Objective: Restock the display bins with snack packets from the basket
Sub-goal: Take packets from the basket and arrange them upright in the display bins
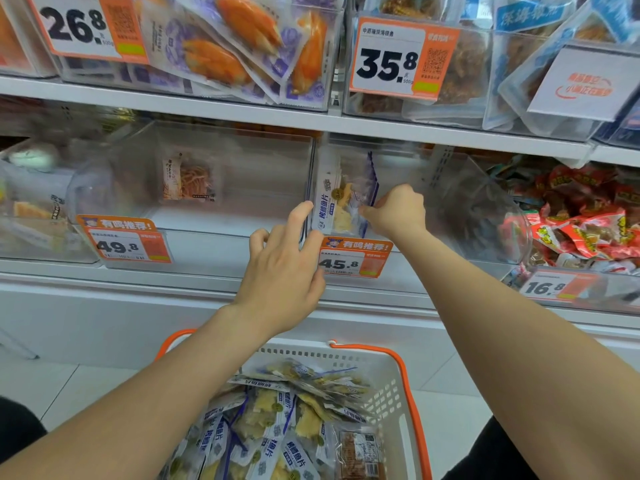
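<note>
A white basket (394,386) with orange handles sits low in front of me, piled with white-and-blue fish-slice packets (277,414). In the clear bin (450,209) tagged 45.8, a few of the same packets (341,199) stand upright against its left wall. My right hand (398,211) reaches into that bin, fingers pinched on the packets' lower right edge. My left hand (282,268) hovers at the bin's front left corner, fingers spread and holding nothing; its fingertips are near the packets.
The clear bin (225,188) tagged 49.8, to the left, holds one packet of orange strips. A bin of red packets (588,220) lies to the right. The upper shelf (242,109) carries full bins tagged 26.8 and 35.8. White floor tiles surround the basket.
</note>
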A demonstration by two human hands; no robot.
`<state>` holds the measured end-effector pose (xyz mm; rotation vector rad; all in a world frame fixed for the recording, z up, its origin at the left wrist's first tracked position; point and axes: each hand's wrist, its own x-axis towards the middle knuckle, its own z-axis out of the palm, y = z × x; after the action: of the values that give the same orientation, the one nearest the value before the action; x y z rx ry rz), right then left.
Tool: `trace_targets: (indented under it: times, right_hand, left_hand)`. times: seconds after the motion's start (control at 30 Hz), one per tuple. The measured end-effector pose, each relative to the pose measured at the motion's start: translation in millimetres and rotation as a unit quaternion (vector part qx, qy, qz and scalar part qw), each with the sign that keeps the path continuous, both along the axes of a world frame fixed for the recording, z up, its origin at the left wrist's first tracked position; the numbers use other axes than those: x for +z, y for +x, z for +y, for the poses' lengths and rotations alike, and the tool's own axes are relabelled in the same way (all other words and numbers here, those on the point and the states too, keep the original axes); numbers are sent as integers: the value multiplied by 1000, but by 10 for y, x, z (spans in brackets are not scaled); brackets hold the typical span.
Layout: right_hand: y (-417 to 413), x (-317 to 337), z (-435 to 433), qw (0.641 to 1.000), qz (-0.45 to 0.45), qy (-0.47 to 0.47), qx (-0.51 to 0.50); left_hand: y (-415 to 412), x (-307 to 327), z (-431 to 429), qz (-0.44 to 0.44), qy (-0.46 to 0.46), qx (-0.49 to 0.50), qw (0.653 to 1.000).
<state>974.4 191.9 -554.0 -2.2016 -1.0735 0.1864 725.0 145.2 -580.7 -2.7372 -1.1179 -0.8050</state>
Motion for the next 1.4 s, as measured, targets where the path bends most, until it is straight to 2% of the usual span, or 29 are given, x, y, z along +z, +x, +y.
trace_targets:
  times: [0.17, 0.27, 0.33, 0.4, 0.5, 0.57, 0.63, 0.7, 0.77, 0.83, 0.9, 0.97, 1.1, 1.13, 1.23, 1.33, 1.4]
  right_hand:
    - [-7, 31, -61, 1000, -11, -13, -24]
    - [-85, 139, -192, 999, -21, 2, -26]
    - [-203, 249, -323, 998, -33, 48, -13]
    - [-352, 358, -500, 992, -50, 113, 11]
    - [-538, 443, -816, 977, -152, 137, 62]
    - [-622, 453, -1030, 957, -241, 114, 114]
    - [-707, 446, -1223, 933, -300, 77, 183]
    - [-779, 361, -1362, 894, -345, -2, 287]
    - [-821, 159, -1464, 848, -358, -120, 373]
    - [-839, -75, -1579, 817, -332, -250, 400]
    - [-839, -269, -1707, 786, -289, -361, 410]
    - [-823, -408, -1811, 766, -262, -419, 410]
    - [-783, -546, -1895, 763, -245, -446, 399]
    - [-776, -566, -1900, 763, -245, -446, 399]
    - [-771, -585, -1891, 765, -245, -440, 401]
    - [-768, -594, -1859, 763, -255, -434, 407]
    - [-755, -581, -1846, 753, -273, -438, 408]
  left_hand:
    - [12, 14, -42, -7, 4, 7, 1000]
    - [-8, 31, -81, -55, 60, 5, 997]
    - [-12, 29, -107, -89, 140, -37, 985]
    - [5, -23, -134, -91, 167, -123, 974]
    - [27, -204, -183, 14, 65, -228, 971]
    - [48, -333, -227, 148, -53, -219, 963]
    - [74, -468, -283, 259, -161, -205, 930]
    - [90, -666, -385, 347, -260, -197, 880]
    - [114, -926, -536, 416, -323, -196, 827]
    - [129, -1165, -711, 471, -353, -193, 785]
    - [143, -1307, -890, 492, -379, -187, 761]
    - [108, -1462, -1063, 464, -419, -186, 758]
    - [16, -1648, -1422, 356, -563, -153, 729]
    - [19, -1684, -1484, 324, -578, -140, 736]
    - [72, -1663, -1547, 211, -574, -109, 783]
    - [105, -1649, -1412, 159, -578, -92, 795]
    - [105, -1621, -1301, 141, -555, -83, 816]
